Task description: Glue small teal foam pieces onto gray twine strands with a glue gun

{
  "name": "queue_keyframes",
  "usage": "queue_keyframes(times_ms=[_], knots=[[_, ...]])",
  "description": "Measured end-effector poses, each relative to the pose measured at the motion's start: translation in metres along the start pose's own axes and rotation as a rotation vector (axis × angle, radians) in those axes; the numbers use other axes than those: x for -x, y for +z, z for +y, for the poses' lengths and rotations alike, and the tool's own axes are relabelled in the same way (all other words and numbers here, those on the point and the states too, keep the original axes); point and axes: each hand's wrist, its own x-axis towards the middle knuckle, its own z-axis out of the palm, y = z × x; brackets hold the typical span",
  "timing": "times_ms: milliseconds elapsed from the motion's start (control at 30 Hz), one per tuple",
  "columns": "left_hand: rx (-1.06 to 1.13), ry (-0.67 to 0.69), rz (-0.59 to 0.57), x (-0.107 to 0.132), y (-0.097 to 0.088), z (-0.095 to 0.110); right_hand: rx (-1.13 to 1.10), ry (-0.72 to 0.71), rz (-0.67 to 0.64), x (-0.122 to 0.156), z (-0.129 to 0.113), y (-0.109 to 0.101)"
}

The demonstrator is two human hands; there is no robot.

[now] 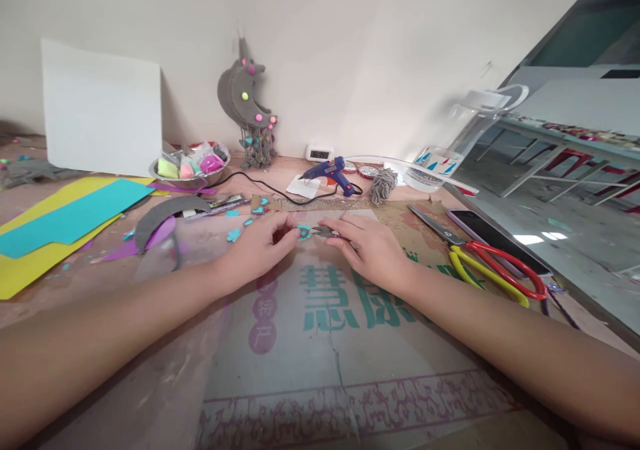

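Observation:
My left hand (263,242) pinches a small teal foam piece (303,232), flower-like in shape, between thumb and fingertips. Facing it, my right hand (367,247) is closed on a small pointed grey metal tool (323,231). The tool's tip points left and reaches the teal piece; most of the tool is hidden by my fingers, so its exact kind does not show. Beside my left hand lie loose teal cutouts, among them a flower (233,235). Both hands are over a printed sheet (280,377) on the table.
Big scissors (493,263) with red and yellow handles lie at right beside a phone (500,240). Behind the hands are a blue glue gun (330,172), grey yarn (384,187) and a bowl (190,180). Foam sheets (75,220) lie at left; a grey moon decoration (245,97) leans against the wall.

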Motion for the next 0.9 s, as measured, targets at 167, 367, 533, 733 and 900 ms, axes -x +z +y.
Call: queue_keyframes(times_ms=[167,367,533,733,900], knots=[[-0.065,0.014,0.006,0.0008,-0.0015,0.0019,0.030,-0.008,-0.007,0.0015,0.0018,0.0030],[-0.054,0.054,-0.010,0.0009,-0.0007,0.0013,0.033,0.005,-0.009,0.0021,0.0016,0.0027],[-0.073,0.066,-0.023,0.0008,0.0000,0.0007,0.035,0.007,-0.016,0.0022,0.0018,0.0035],[-0.075,0.077,-0.024,0.0009,0.0006,0.0013,0.027,-0.001,-0.013,0.0029,0.0030,0.0059],[-0.081,0.093,-0.017,0.0004,0.0008,0.0010,-0.001,0.013,-0.021,0.0023,0.0033,0.0052]])
